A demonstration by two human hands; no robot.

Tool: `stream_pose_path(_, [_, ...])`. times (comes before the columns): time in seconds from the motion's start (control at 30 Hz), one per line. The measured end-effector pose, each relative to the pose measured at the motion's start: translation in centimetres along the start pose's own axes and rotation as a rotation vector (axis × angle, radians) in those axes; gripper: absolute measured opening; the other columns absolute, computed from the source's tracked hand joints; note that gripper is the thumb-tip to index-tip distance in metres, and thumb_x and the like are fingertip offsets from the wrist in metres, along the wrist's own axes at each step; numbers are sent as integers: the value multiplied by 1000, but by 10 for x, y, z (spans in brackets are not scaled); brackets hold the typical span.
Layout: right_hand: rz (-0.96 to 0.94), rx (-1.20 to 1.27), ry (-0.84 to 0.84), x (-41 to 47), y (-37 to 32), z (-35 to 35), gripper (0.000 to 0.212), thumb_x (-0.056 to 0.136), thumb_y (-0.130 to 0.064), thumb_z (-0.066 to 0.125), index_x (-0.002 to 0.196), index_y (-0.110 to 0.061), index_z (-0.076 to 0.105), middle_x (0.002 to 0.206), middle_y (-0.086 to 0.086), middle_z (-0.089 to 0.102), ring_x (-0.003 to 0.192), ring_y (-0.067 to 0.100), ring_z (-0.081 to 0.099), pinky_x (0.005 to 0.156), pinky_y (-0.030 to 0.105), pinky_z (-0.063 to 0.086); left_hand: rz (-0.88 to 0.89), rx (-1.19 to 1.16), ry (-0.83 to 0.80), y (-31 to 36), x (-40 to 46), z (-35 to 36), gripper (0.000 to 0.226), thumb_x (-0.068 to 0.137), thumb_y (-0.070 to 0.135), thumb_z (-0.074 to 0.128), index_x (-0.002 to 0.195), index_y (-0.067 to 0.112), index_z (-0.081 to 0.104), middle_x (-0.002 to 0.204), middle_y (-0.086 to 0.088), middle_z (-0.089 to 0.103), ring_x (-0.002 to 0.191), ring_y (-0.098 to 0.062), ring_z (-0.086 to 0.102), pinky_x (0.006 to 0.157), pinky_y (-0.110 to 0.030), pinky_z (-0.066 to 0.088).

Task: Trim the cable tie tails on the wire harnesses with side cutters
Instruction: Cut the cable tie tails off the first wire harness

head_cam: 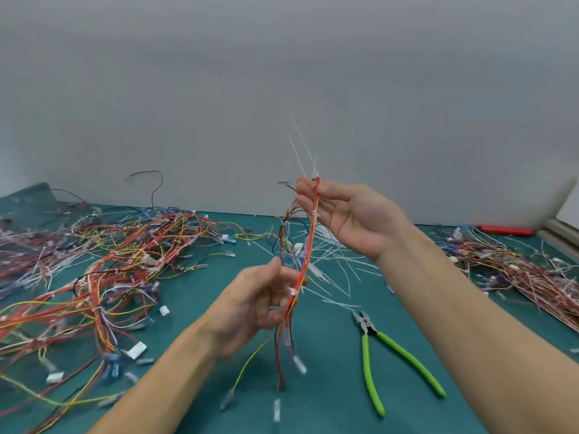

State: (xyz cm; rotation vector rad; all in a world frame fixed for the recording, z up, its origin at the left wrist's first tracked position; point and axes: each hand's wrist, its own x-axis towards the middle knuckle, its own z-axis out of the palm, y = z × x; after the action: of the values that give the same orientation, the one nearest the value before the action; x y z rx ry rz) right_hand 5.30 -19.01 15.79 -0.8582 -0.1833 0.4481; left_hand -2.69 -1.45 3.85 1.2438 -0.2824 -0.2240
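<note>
A person holds one wire harness (302,245) up off the green mat (329,386), stretched nearly upright between both hands, most likely so the ties along it can be looked over and the long ends found. The right hand (351,214) is the upper one, palm turned toward the camera, its fingertips pinching the red and yellow wires near the top; the left hand (260,305) is lower and curls round the same bundle beside a small white cable tie (293,291). Two long white tie tails (300,148) stick up above the right hand, clearly uncut, so this harness needs trimming. Loose wire ends with clear connectors (299,364) dangle below the left hand. The green-handled side cutters (388,358) lie on the mat just right of the dangling ends, below the right forearm, jaws pointing away, within easy reach; neither hand touches them. Since both hands are busy, one would have to let go to take up the cutters, probably the right. Behind the harness a scatter of white cut-off tails (338,264) lies on the mat. A big tangle of harnesses (119,270) spreads to the left and another pile (517,270) lies far right; which is done I cannot tell
</note>
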Motion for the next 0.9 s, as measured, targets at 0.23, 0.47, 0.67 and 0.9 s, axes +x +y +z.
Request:
stream_pose_path(0.23, [72,-70,46,24,8,-36,19,98,1,51,111,-1,65,90,9,75,67,13,72,64,25,62,-8,128,-49,2,-6,9,22,77,31,83,94,19,77,71,-1,56,58,-18,46,48,-22,30])
stream_pose_path(0.47, [30,-256,82,47,-6,-47,13,101,-6,56,98,-4,69,85,10,75,68,16,74,61,27,62,-48,-58,8,-5,0,8,36,80,37,85,105,15,72,85,-9,65,59,-22,69,51,-24,47])
stream_pose_path(0.67, [-81,-369,117,61,2,-55,15,99,1,59,111,-8,62,94,15,74,73,24,76,70,34,65,-3,-95,46,1,3,1,45,79,44,86,113,17,76,89,-8,73,57,-16,68,51,-21,48])
stream_pose_path(0.9, [-60,-454,86,60,-6,-58,22,102,3,54,113,-13,64,96,9,74,75,22,75,69,34,63,95,138,159,-3,2,11,25,73,28,86,96,23,78,89,-18,76,55,-23,66,46,-21,42])
